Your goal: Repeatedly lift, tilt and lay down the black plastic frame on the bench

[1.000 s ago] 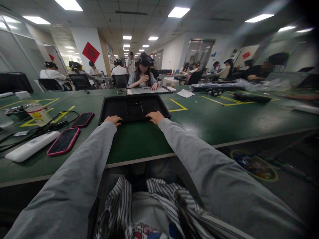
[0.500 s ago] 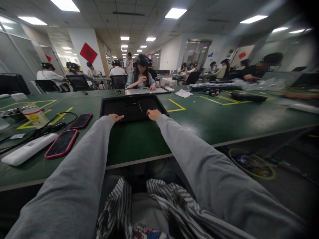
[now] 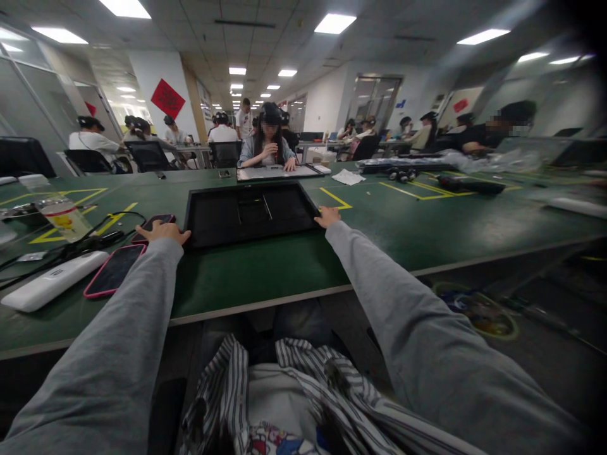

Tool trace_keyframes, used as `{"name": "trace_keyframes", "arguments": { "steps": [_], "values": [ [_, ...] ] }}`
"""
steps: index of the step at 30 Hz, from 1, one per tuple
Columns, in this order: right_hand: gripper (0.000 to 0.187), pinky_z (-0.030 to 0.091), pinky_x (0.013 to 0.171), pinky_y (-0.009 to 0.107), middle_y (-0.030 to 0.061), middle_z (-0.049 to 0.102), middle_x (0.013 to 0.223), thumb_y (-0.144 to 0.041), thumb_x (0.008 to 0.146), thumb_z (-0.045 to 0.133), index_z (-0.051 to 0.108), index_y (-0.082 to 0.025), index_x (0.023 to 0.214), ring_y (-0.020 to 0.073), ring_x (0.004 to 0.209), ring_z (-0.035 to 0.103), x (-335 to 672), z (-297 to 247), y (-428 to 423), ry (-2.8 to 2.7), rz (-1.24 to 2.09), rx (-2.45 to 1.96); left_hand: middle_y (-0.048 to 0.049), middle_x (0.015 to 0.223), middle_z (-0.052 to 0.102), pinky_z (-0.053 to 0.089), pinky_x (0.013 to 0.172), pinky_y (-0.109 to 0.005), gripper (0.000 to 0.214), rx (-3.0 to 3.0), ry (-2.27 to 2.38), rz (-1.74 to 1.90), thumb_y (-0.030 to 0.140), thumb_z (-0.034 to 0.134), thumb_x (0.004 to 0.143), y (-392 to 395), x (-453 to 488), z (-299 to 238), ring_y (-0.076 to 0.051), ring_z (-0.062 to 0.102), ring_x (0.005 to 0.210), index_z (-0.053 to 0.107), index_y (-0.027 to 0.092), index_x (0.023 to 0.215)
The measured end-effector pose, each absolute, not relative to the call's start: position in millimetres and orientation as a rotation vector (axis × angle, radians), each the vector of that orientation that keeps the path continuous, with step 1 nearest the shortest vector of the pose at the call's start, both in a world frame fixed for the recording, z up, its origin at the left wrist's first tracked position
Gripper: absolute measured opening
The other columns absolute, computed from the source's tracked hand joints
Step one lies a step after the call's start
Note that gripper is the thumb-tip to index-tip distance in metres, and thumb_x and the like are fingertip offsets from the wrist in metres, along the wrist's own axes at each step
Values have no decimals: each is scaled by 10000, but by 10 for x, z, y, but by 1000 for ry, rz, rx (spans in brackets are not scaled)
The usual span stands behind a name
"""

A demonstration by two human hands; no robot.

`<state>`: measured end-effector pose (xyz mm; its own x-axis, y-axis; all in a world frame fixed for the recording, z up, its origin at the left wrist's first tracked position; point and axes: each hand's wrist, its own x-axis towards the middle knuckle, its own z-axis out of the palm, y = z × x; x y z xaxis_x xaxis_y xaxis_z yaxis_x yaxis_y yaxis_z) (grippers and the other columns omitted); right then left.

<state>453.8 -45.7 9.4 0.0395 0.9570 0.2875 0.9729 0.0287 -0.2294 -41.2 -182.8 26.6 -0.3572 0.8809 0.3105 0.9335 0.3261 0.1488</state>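
Observation:
A black rectangular panel with a raised rim [image 3: 213, 218] lies flat on the green table, with a recessed box shape and thin bright lines near its middle. Beside its left edge is my left hand [image 3: 164, 232], fingers spread over a phone [image 3: 154, 224] and thumb side close to the rim. My right hand [image 3: 328, 217] is at the panel's right edge, fingertips touching or nearly touching the rim, fingers apart. Neither hand is wrapped round anything.
On the left lie a pink-cased phone [image 3: 114, 272], a white power bank [image 3: 54, 281], black cables and a plastic bottle [image 3: 66, 218]. Across the table a person works at a light panel [image 3: 279, 172]. Crumpled tissue [image 3: 348, 177] and a black power tool [image 3: 474, 184] lie farther right.
My hands have moved apart, from the panel's near edge out to its left and right sides. The panel has come closer to me.

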Motion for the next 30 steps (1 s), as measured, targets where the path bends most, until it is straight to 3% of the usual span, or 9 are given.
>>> {"name": "trace_keyframes", "arguments": {
  "steps": [3, 6, 11, 14, 17, 22, 30],
  "values": [
    [425, 443, 986, 461, 140, 629, 1238, -243, 879, 533, 555, -198, 1301, 285, 1185, 556, 4545, 64, -401, -1988, -14, -1979, -135, 1182, 636, 81, 1060, -659, 263, -1546, -2350, -365, 427, 551, 774, -1811, -309, 290, -354, 351, 1320, 715, 228, 825],
    [452, 460, 969, 434, 100, 638, 1253, -211, 885, 476, 542, -226, 1332, 271, 1137, 592, 4549, 205, -355, -2007, -13, -1921, -105, 1196, 645, 41, 1067, -659, 292, -1536, -2244, -439, 413, 501, 832, -1857, -267, 422, -303, 314, 1340, 707, 206, 842],
    [536, 394, 1034, 477, 134, 545, 1363, -267, 935, 374, 388, -149, 1458, 305, 1224, 514, 4571, 773, -326, -1879, -276, -1579, -92, 1224, 635, -74, 1046, -680, 378, -1483, -2028, -750, 459, 468, 882, -1964, -350, 933, -273, 236, 1370, 690, 161, 955],
    [564, 294, 1074, 572, 129, 434, 1455, -323, 975, 273, 234, -178, 1519, 326, 1346, 369, 4554, 1111, -398, -1799, -534, -1410, -114, 1263, 607, -139, 1024, -678, 468, -1408, -1896, -913, 493, 413, 911, -2012, -379, 1305, -272, 219, 1372, 647, 129, 1089],
    [572, 251, 1090, 585, 116, 367, 1500, -310, 986, 183, 123, -193, 1542, 312, 1396, 283, 4528, 1233, -542, -1706, -634, -1322, -133, 1278, 592, -170, 1012, -674, 495, -1362, -1799, -1013, 492, 398, 916, -2070, -348, 1510, -282, 193, 1382, 624, 112, 1140],
    [585, 279, 1094, 520, 133, 366, 1504, -289, 974, 206, 137, -172, 1543, 290, 1381, 311, 4532, 875, -726, -1750, -578, -1403, -143, 1245, 609, -109, 1047, -667, 471, -1441, -1817, -877, 476, 401, 903, -2168, -245, 1246, -269, 197, 1404, 631, 131, 1125],
    [555, 366, 1040, 435, 129, 587, 1322, -197, 907, 343, 397, -125, 1454, 264, 1194, 521, 4640, 167, -562, -2007, -281, -1498, -97, 1213, 642, 22, 1064, -674, 309, -1714, -2086, -657, 414, 494, 809, -2077, -304, 492, -371, 248, 1388, 735, 274, 944]
  ]
}}
